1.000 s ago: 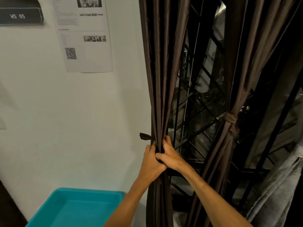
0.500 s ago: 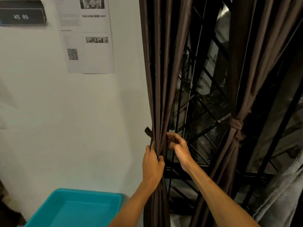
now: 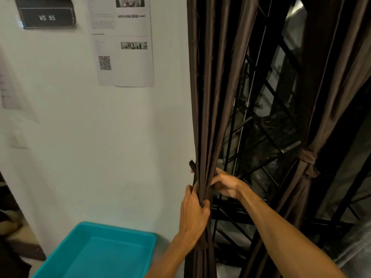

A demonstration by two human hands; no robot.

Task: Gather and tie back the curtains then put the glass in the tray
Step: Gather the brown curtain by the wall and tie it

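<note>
A: Teal tray sat low left, nothing in it (glass nowhere in view).
B: Step?
A: Tying. Strap end poked out by the wall. Left hand had its fingers wrapped round the gathered left curtain. Right hand sat just above, fingers curled round the folds. Whether it held strap too, couldn't tell. Right curtain was already knotted.
B: Next?
A: Probably bring the strap round the front and knot it, keeping the bundle squeezed.
</note>
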